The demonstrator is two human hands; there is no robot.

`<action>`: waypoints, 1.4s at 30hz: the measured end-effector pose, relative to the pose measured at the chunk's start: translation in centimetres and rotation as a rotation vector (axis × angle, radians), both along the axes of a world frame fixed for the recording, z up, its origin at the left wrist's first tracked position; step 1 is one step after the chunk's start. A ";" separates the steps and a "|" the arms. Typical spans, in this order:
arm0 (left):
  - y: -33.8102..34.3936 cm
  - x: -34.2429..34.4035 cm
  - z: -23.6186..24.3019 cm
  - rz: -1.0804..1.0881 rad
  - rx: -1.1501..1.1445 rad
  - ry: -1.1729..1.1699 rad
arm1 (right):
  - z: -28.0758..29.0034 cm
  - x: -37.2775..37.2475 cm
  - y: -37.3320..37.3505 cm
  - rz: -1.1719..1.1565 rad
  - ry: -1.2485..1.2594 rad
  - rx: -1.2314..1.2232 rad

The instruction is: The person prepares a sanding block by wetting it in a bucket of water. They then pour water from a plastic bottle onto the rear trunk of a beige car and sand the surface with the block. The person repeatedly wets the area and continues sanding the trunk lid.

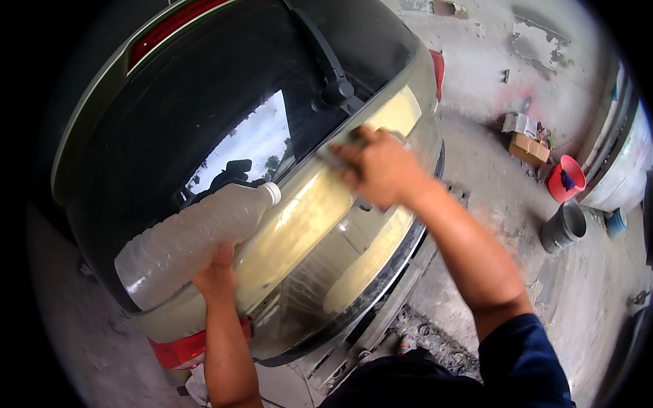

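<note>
My left hand (216, 273) grips a large clear plastic bottle (194, 241) from below. The bottle lies tilted against the car's dark rear window (204, 129), its white cap end pointing up and right; cloudy, pale liquid shows inside. On the tailgate (296, 234), beneath the window, are wet-looking pale yellow patches. My right hand (388, 170) presses against this panel near the wiper, its fingers bent and smeared by motion. Something thin and greyish shows under those fingers, too blurred to name.
A rear wiper (326, 64) rises from the window's lower edge. The rear bumper (320, 272) curves below the tailgate, with a red tail light (187, 348) at its left. On the floor to the right stand a red bucket (566, 178), a grey bucket (563, 228) and a cardboard box (528, 149).
</note>
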State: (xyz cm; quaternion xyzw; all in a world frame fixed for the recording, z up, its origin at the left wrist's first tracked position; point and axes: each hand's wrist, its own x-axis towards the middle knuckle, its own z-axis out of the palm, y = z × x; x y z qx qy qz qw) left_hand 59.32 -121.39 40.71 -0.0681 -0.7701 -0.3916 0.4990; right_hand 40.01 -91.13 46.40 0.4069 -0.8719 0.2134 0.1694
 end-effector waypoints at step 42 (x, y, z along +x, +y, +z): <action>-0.2 1.2 -2.6 -0.292 0.331 0.146 | -0.1 -1.9 1.9 -0.047 -0.032 -0.178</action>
